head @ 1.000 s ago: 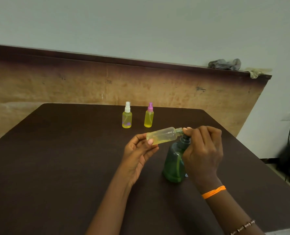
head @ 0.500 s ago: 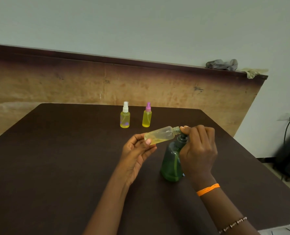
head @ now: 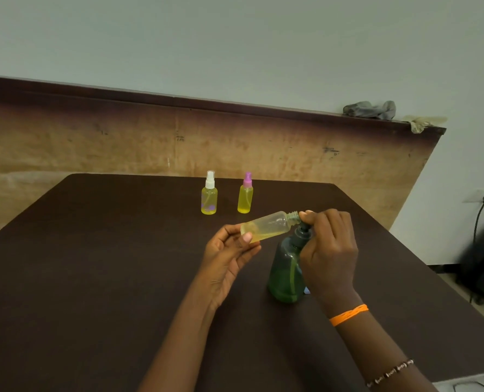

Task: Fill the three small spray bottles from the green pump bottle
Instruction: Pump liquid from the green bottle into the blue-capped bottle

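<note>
On bottle 3 of 3 rn, far as I can judge. The 2 capped ones, white-top spray bottle (head: 209,197) and pink-top spray bottle (head: 245,195), stand upright side by side near the back of the counter (head: 93,264), both looking full of yellow liquid w/ sprayers on, so I'd call those done.

Left hand (head: 229,253) has its grip round the base end of the open spray bottle (head: 269,225), thumb and fingers pinching it. It's tipped nearly flat, threaded neck pointing right, touching or just beside the pump spout. Liquid sits along the lower side, maybe half full, hard to say.

Right hand (head: 327,244) is curled over the pump head of the green pump bottle (head: 287,273), which stands on the counter just in front of me. The pump head itself is mostly hidden under the fingers.

Next move imo: keep the neck lined up w/ the spout, more pumps til it's topped up, then find its sprayer cap. Can't see that cap anywhere. There's a small blue bit behind the green bottle's base, can't tell what it is.
</note>
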{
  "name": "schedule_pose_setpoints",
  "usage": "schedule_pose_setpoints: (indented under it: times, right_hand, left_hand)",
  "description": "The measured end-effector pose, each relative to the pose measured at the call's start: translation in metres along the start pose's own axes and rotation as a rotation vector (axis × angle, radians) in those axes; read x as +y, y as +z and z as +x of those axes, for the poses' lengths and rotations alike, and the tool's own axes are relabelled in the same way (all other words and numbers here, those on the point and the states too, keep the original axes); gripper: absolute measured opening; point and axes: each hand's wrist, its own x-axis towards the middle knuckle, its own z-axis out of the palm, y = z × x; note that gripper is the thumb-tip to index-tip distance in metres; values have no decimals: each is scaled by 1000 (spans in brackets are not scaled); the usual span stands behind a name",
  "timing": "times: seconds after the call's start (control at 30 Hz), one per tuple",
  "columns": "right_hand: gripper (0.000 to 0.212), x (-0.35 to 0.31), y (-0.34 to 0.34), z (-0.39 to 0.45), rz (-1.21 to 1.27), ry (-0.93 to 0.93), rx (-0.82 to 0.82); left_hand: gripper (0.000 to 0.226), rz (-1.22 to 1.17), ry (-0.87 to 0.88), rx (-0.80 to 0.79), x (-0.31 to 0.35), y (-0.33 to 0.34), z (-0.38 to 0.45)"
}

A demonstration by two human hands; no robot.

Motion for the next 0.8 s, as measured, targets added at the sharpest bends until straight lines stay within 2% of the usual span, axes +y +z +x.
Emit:
schedule_pose_setpoints:
  times: [0.13, 0.33, 0.63, 0.8]
  right_hand:
    - [26, -2, -6, 17, -52, -27, -45]
    - [29, -2, -1, -2, -44, 43, 9]
    - [25, -4, -7, 17, -141, -36, -33]
    - [26, -4, -2, 0, -136, 37, 16]
  left_hand:
    - [23, -14, -3, -6, 1, 2, -1]
    - [25, -3, 7, -12, -1, 1, 2]
    - [24, -7, 5, -10, 0, 3, -1]
    - [25, -7, 11, -22, -1, 2, 1]
